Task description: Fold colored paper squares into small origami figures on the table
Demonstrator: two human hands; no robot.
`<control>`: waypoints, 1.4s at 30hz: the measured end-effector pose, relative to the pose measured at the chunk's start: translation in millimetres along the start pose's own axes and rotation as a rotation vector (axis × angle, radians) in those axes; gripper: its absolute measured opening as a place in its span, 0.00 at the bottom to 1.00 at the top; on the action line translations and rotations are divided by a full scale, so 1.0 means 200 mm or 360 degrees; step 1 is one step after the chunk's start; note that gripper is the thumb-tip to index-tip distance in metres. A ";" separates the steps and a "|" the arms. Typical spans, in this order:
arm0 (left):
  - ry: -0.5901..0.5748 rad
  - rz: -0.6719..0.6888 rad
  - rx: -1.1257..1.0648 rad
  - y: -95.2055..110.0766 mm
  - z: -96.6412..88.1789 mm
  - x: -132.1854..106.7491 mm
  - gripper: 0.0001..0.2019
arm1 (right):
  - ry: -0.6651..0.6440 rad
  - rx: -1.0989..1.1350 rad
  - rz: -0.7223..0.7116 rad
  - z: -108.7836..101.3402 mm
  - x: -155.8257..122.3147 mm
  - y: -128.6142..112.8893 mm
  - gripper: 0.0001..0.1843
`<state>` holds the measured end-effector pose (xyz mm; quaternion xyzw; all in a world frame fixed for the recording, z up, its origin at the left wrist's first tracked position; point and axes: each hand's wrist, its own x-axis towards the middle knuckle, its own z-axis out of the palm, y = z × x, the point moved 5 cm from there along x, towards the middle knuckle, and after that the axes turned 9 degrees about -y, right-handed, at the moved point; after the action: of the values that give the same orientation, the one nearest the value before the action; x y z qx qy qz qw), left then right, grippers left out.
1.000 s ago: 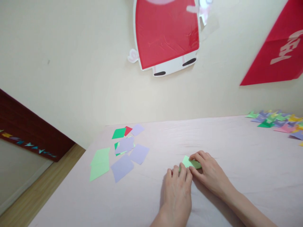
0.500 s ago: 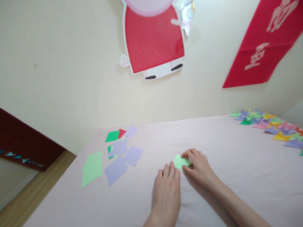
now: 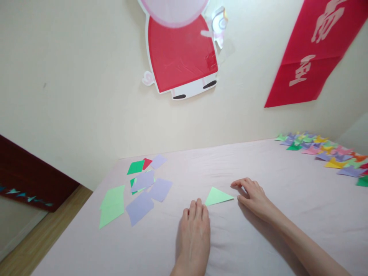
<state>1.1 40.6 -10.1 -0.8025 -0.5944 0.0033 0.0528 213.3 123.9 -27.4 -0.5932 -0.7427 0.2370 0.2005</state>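
A light green paper folded into a triangle (image 3: 217, 196) lies flat on the pale pink tabletop (image 3: 258, 237). My left hand (image 3: 194, 230) rests palm down just below the triangle's left corner, fingers stretched together and touching or almost touching its edge. My right hand (image 3: 253, 193) lies to the right of the triangle, fingers extended toward its right tip, holding nothing.
Loose flat sheets in lilac (image 3: 139, 207), light green (image 3: 111, 205), dark green and red lie at the table's left. Several folded paper pieces in many colours (image 3: 324, 151) sit at the far right. The wall behind carries a red cartoon cutout (image 3: 181, 50) and a red banner (image 3: 310, 53).
My right hand has let go of the green paper and slid right. The left hand has drawn back off it. The paper now shows as a full triangle.
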 end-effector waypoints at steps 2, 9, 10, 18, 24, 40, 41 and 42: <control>0.0009 -0.0001 -0.0040 -0.01 0.00 -0.02 0.16 | -0.0018 0.0073 -0.0036 -0.02 -0.01 0.01 0.21; 0.0104 -0.0053 -0.0142 -0.02 0.05 -0.06 0.22 | 0.0016 0.0087 -0.0255 0.03 -0.02 -0.16 0.13; 0.0119 -0.0061 -0.0167 -0.02 0.06 -0.06 0.24 | 0.0002 0.0045 -0.0280 0.05 -0.02 -0.20 0.15; 0.0084 0.0216 -0.0654 -0.02 -0.01 -0.06 0.44 | -0.0072 -0.0022 -0.0600 0.07 -0.06 -0.41 0.16; -0.0063 0.0385 -0.0699 0.01 -0.05 -0.06 0.50 | -0.0248 -0.0053 -0.0874 0.06 -0.07 -0.43 0.15; -0.0141 0.0350 -0.0415 0.05 0.13 -0.08 0.36 | -0.0343 -0.0356 -0.0917 0.00 -0.14 -0.33 0.13; -0.0140 0.0340 -0.0431 0.05 0.14 -0.08 0.36 | -0.0349 -0.0305 -0.0908 0.02 -0.15 -0.33 0.11; -0.0141 0.0329 -0.0451 0.05 0.15 -0.08 0.36 | -0.0347 -0.0225 -0.0872 0.02 -0.15 -0.33 0.09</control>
<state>4.1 24.0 -41.6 -0.8578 -0.5049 -0.0398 -0.0877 164.5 82.4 7.4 -0.3542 -0.9069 0.1842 0.1343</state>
